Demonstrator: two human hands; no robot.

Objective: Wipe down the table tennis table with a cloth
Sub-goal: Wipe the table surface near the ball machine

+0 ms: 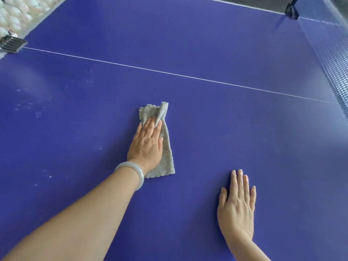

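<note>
No legible text, label or number anywhere.

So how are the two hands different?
The left hand presses on the grey cloth; the right hand lies directly on the blue table. The left wrist wears a pale bangle; the right wrist has none. Both hands are flat with straight fingers.

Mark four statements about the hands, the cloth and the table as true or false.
1. The left hand presses flat on the grey cloth. True.
2. The right hand holds a second cloth. False: it holds nothing and rests flat on the blue table.
3. A pale bangle sits on the left wrist. True.
4. The grey cloth lies across the white line. False: it lies on the near side, apart from it.
</note>
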